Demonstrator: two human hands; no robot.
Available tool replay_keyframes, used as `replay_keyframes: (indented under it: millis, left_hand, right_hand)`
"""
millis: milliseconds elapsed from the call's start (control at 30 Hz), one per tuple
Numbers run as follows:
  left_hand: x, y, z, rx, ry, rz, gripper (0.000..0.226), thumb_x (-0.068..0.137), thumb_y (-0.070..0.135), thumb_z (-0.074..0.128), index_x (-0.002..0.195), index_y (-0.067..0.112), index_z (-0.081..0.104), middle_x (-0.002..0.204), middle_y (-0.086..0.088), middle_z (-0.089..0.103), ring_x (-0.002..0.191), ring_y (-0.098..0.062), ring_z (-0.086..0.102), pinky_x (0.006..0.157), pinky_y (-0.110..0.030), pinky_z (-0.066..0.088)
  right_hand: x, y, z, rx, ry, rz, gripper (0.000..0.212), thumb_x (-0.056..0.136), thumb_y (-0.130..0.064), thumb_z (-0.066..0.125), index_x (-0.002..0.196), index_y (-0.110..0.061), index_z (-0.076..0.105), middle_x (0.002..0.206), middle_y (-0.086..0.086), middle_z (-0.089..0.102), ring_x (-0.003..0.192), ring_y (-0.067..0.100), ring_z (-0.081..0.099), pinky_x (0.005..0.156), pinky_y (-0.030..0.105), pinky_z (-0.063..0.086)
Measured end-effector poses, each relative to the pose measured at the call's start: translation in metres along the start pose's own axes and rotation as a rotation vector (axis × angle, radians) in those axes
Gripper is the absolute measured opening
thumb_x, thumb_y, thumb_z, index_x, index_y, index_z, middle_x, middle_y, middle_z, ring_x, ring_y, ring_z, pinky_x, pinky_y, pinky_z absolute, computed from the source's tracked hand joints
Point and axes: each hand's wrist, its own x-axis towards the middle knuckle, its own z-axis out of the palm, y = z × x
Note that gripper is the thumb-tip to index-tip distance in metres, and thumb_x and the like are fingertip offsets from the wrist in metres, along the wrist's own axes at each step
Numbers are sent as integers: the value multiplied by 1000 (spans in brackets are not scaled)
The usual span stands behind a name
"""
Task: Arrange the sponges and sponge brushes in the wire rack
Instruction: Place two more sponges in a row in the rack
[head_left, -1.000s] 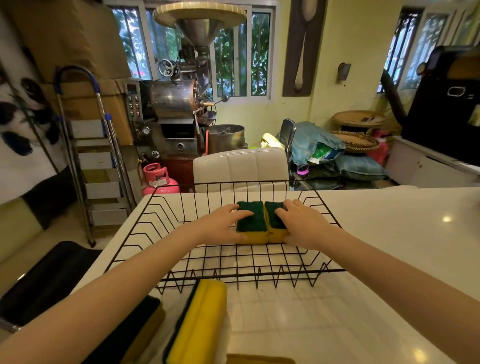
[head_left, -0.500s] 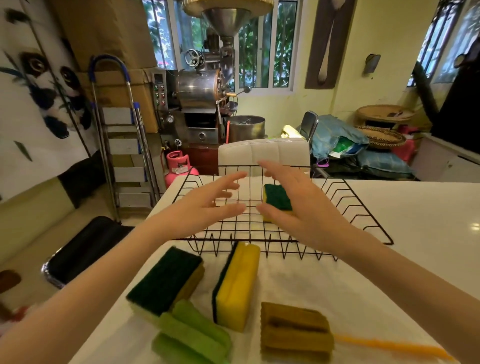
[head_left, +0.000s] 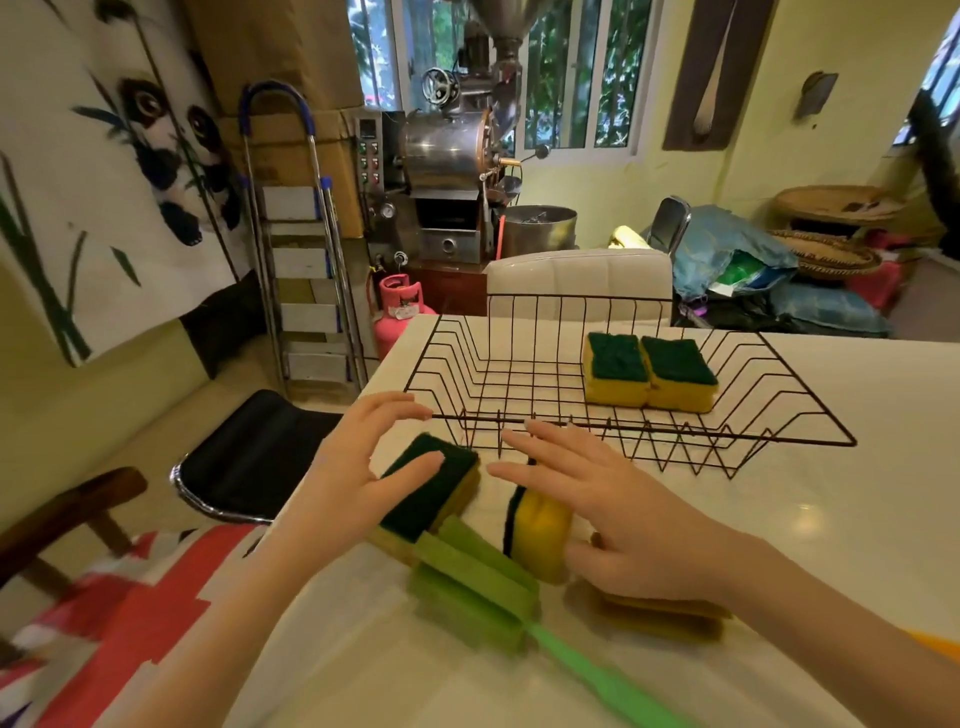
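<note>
Hands are pulling back from the rack to the counter pile; a second ago both were pressing the two sponges into place inside it.

Left hand (head_left: 358, 478) is spreading open over the flat green-topped sponge (head_left: 431, 488) at the near-left of the pile, fingertips just touching its scrub face, nothing gripped yet.

Green sponge brush (head_left: 472, 587) is lying untouched below it, handle running toward the viewer.

Right hand (head_left: 618, 525) is also open, hovering over the yellow sponge standing on edge (head_left: 537, 530) and the brown sponge brush (head_left: 670, 618); no closure on either.

Wire rack (head_left: 800, 436) is now holding two green-and-yellow sponges (head_left: 649, 371) side by side, touching, far-right end. That pair is looking done; four items are waiting on the counter, so next pickup is starting.
</note>
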Motion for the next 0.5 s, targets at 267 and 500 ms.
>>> replay_keyframes:
  millis: [267, 500]
  left_hand:
    - [-11, -15, 13, -4, 49, -6, 37, 70, 31, 73, 100, 43, 55, 119, 17, 48, 117, -3, 44, 95, -19, 37]
    - [-10, -26, 16, 37, -153, -56, 42, 71, 31, 73, 107, 39, 52, 125, 16, 38, 114, 0, 35, 95, -13, 35]
  right_hand:
    - [2, -1, 2, -73, 83, 54, 53, 74, -28, 55, 126, -34, 45, 127, -2, 49, 122, 16, 38, 101, 31, 32]
    - [4, -4, 5, -206, 277, 113, 53, 65, -39, 66, 114, -28, 50, 102, 0, 60, 93, 18, 56, 76, 25, 36]
